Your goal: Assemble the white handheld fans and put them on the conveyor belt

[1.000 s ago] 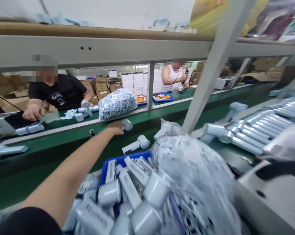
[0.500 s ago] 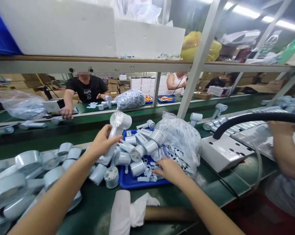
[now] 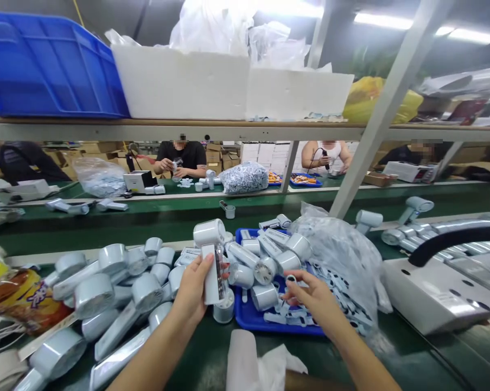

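Note:
My left hand (image 3: 191, 290) is closed around the handle of a pale blue handheld fan (image 3: 210, 233), held upright with its round head on top. The handle's side facing right shows an uncovered inside with dark parts. Over a blue tray (image 3: 253, 325), my right hand (image 3: 312, 296) pinches a small pale blue plastic piece (image 3: 291, 278) with a dark opening. Several more fans (image 3: 265, 269) and small loose plastic pieces (image 3: 289, 317) lie in the tray. A clear plastic bag (image 3: 338, 239) with more small pieces rests over its right side.
Many fans (image 3: 94, 293) are heaped at left beside a drink bottle (image 3: 25, 298). A white roll (image 3: 242, 358) lies in front. To the right stands a white box-shaped device (image 3: 440, 288) with a black hose. Above runs a shelf (image 3: 188, 129); people (image 3: 183, 157) sit across the line.
The view has swung left. My left hand has lowered the fan and turned its handle's uncovered side into view. My right hand has risen from the small pieces with one between its fingers.

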A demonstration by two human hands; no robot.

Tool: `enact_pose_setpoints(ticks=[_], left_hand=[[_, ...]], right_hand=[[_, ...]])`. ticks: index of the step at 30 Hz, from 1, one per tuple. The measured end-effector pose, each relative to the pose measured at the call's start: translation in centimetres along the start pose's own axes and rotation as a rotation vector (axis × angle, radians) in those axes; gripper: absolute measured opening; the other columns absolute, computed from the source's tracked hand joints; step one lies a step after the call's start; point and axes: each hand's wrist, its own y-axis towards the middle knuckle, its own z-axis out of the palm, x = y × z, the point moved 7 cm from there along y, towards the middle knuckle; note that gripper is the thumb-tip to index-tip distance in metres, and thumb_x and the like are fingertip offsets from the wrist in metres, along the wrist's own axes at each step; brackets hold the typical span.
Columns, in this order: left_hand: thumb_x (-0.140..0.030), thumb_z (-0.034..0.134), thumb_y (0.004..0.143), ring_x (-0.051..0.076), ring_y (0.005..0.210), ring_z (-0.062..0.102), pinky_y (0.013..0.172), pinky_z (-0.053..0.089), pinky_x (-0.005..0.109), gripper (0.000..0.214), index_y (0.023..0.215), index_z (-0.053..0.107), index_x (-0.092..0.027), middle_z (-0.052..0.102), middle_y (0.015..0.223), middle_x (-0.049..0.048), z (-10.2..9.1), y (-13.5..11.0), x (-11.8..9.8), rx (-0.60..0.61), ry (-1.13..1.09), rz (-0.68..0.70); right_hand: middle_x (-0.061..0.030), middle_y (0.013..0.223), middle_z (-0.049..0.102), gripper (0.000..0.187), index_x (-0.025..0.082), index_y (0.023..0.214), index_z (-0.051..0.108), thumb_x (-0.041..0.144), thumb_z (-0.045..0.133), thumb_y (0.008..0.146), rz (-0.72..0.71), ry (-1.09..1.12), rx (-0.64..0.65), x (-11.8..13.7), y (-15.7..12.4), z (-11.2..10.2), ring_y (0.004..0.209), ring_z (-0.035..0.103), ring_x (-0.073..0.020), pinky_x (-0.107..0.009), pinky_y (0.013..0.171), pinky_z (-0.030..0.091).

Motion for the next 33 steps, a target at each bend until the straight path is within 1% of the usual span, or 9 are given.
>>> enact_pose_setpoints(ticks=[2,4,7,10,13,18,27,30,33], left_hand=[[-0.031,0.062,0.073,0.014,0.051,0.063,0.046,0.049,0.021,0.023,0.085,0.059,-0.011,0.068,0.066,0.0069,0.3,0.2,0.1,-0.007,-0.050,-0.008],[-0.034,0.058,0.077,0.014,0.050,0.062,0.046,0.049,0.021,0.025,0.086,0.060,-0.011,0.068,0.068,0.0069,0.5,0.4,0.4,-0.010,-0.090,-0.013],[-0.035,0.057,0.078,0.016,0.060,0.065,0.052,0.051,0.023,0.025,0.088,0.060,-0.012,0.068,0.074,0.0059,0.7,0.7,1.0,-0.007,-0.171,-0.011],[-0.033,0.059,0.077,0.018,0.081,0.065,0.069,0.052,0.025,0.025,0.094,0.060,-0.014,0.069,0.088,0.0056,0.9,0.8,1.0,0.049,-0.242,0.006],[-0.033,0.060,0.076,0.018,0.096,0.061,0.082,0.048,0.024,0.026,0.096,0.061,-0.016,0.068,0.098,0.0043,0.7,0.7,0.4,0.069,-0.230,0.062],[-0.038,0.058,0.076,0.021,0.098,0.060,0.083,0.047,0.029,0.030,0.098,0.061,-0.018,0.068,0.097,0.0036,-0.1,0.6,-0.8,0.053,-0.001,0.213],[-0.039,0.042,0.086,0.021,0.113,0.049,0.097,0.034,0.030,0.034,0.112,0.053,-0.018,0.058,0.115,0.0071,0.1,-0.1,-2.5,0.137,0.429,0.531],[-0.037,0.037,0.088,0.020,0.117,0.044,0.100,0.030,0.030,0.036,0.117,0.047,-0.017,0.052,0.122,0.0095,0.1,-0.3,-2.6,0.124,0.482,0.606],[-0.034,0.040,0.087,0.023,0.112,0.047,0.097,0.033,0.032,0.038,0.120,0.041,-0.015,0.051,0.119,0.0117,0.4,-0.5,-2.7,0.152,0.564,0.657]], right_hand=[[-0.0017,0.065,0.060,0.039,0.015,0.102,0.053,0.047,0.043,0.082,0.011,0.369,-0.023,2.3,0.2,1.2,0.041,0.055,-0.0140,-0.023,0.033,0.037],[-0.0008,0.063,0.059,0.040,0.015,0.098,0.057,0.050,0.049,0.079,-0.050,0.487,-0.086,5.3,0.7,2.4,0.037,0.050,-0.0115,-0.022,0.031,0.034],[-0.0066,0.081,0.066,0.037,0.017,0.101,0.063,0.045,0.045,0.084,-0.213,0.387,-0.217,9.8,1.3,3.6,0.067,0.062,-0.0190,-0.028,0.053,0.049],[-0.0093,0.102,0.064,0.038,0.018,0.111,0.060,0.038,0.038,0.088,-0.322,0.309,-0.248,12.5,1.5,4.7,0.095,0.059,-0.0230,-0.036,0.080,0.048],[-0.0103,0.107,0.063,0.035,0.017,0.111,0.061,0.035,0.049,0.084,-0.299,0.354,-0.218,12.6,1.8,5.5,0.099,0.058,-0.0242,-0.040,0.087,0.045],[-0.0080,0.093,0.068,0.028,0.017,0.095,0.067,0.034,0.064,0.073,-0.167,0.593,-0.116,11.4,2.3,6.5,0.086,0.063,-0.0238,-0.039,0.078,0.050],[-0.0052,0.073,0.067,0.025,0.015,0.088,0.071,0.033,0.063,0.072,-0.204,0.430,-0.148,12.4,1.9,6.0,0.071,0.061,-0.0211,-0.036,0.070,0.048],[-0.0046,0.073,0.067,0.024,0.016,0.086,0.071,0.033,0.063,0.072,-0.195,0.471,-0.180,12.0,2.2,6.7,0.070,0.061,-0.0206,-0.036,0.069,0.048],[-0.0059,0.080,0.070,0.025,0.016,0.085,0.071,0.034,0.066,0.068,-0.100,0.633,-0.160,10.9,2.7,7.7,0.076,0.062,-0.0225,-0.037,0.072,0.048]])
